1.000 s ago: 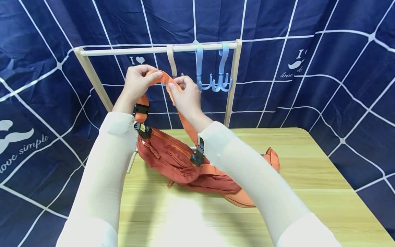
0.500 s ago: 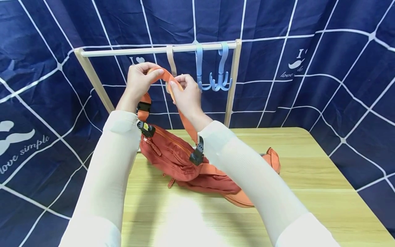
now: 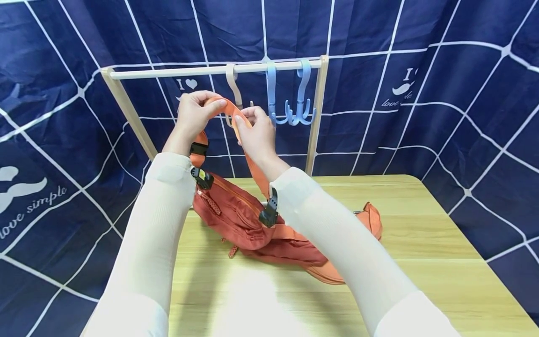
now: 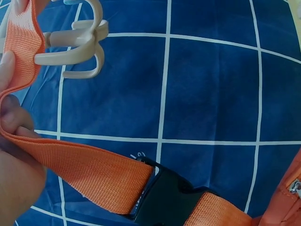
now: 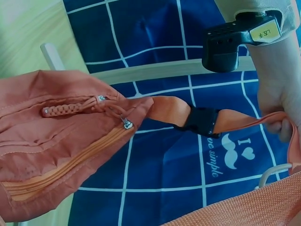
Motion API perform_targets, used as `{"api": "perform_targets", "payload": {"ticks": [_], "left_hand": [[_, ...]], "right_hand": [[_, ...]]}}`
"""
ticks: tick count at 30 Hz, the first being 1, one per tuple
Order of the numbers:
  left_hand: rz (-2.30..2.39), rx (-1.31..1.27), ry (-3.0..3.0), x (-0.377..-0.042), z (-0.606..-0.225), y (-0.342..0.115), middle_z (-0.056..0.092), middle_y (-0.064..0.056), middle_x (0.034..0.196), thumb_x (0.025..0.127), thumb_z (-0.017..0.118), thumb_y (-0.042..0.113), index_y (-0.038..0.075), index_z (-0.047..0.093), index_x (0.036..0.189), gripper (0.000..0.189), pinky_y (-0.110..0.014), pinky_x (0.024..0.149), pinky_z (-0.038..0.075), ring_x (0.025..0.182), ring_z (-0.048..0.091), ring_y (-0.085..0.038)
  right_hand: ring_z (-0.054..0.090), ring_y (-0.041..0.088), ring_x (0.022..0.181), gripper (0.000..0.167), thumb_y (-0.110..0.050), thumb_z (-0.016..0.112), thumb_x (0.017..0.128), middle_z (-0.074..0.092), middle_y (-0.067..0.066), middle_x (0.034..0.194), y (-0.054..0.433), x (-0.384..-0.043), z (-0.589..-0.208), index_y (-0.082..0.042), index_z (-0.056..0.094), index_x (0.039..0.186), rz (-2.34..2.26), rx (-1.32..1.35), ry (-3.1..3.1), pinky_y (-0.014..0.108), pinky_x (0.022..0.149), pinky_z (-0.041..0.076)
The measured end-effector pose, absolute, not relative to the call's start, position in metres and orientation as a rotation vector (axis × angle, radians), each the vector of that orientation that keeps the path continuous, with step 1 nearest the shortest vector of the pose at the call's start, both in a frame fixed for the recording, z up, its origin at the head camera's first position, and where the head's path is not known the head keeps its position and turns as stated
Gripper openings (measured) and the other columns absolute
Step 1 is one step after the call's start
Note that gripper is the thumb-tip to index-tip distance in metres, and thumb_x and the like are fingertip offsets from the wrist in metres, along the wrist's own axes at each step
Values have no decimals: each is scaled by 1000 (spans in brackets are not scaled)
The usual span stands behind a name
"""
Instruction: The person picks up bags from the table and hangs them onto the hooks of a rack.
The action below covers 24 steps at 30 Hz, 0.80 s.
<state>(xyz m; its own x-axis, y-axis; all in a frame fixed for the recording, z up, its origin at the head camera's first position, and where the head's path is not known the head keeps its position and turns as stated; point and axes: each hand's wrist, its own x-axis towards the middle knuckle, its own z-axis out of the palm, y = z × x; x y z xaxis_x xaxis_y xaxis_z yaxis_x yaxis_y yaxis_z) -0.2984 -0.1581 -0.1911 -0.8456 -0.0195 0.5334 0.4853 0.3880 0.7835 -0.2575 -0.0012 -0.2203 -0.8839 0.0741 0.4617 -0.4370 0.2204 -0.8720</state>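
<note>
Holding the orange strap [image 3: 230, 109] up in a loop, I worked just above the centre of the frame. My left hand [image 3: 193, 113] pinched it under the thumb at upper left of centre; my right hand [image 3: 258, 135] gripped it nearer the middle, thumb pressed along the edge. A short bowed span ran between the two grips.

The strap's black buckle [image 3: 199, 149] hung below my left wrist and looked joined. Under it, left of centre, the red bag [image 3: 236, 206] slanted down, its left end apparently lifted; more red fabric [image 3: 290, 252] lay on the tabletop [image 3: 404, 220] at centre bottom. The pale hook [image 3: 234, 86] hung from the rail [image 3: 168, 71] right behind the span; whether strap and prongs touched, I could not tell. Two blue hooks [image 3: 271, 89] [image 3: 301, 100] hung to its right.

On handling, my judgement: the span needed to lie flat, as a twist would bunch it against a prong. Grips slightly apart seemed best, leaving strap bare between the thumbs. The bag's weight probably pulled downward, so slow, level movement and an even pinch would limit swinging.
</note>
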Motion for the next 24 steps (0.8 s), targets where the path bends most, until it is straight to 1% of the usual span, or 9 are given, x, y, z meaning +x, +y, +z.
{"api": "perform_targets", "payload": {"ticks": [5,11,14,17,20,24], "left_hand": [[-1493,-423,-2132,-299,-188,-157,60,7,71,83,75,15,1,73,93,17,-21,64,41,70,49,-8],[-1484,-396,-2172,-299,-192,-156,61,8,74,84,75,18,3,73,95,19,-21,65,41,72,51,-8],[-1530,-397,-2190,-299,-195,-157,64,6,78,85,74,18,3,73,96,19,-20,73,46,76,57,-8],[-1573,-398,-2203,-300,-199,-158,66,5,82,85,73,18,2,73,97,19,-24,83,49,82,62,-8],[-1594,-390,-2223,-301,-202,-160,67,4,86,85,73,19,3,73,98,20,-27,86,49,86,63,-9],[-1618,-386,-2255,-301,-205,-162,67,0,89,85,73,20,3,72,99,22,-28,88,48,88,65,-11]], "right_hand": [[63,18,57,19,-19,63,93,63,7,85,-1,-258,-218,-6,60,106,1709,356,-2084,26,54,53],[64,18,60,19,-20,64,93,63,7,85,0,-259,-220,-6,60,106,1703,328,-2121,25,53,53],[64,18,59,19,-20,64,93,63,7,85,-1,-260,-224,-6,60,105,1693,320,-2145,25,52,53],[64,18,58,19,-21,63,93,63,6,85,-1,-260,-227,-7,60,105,1697,319,-2157,25,52,53],[64,17,57,19,-20,63,93,64,6,85,-2,-259,-230,-7,60,106,1706,314,-2161,25,52,52],[64,17,57,19,-20,63,93,64,6,87,-3,-259,-234,-7,60,107,1716,292,-2169,25,51,52]]}}
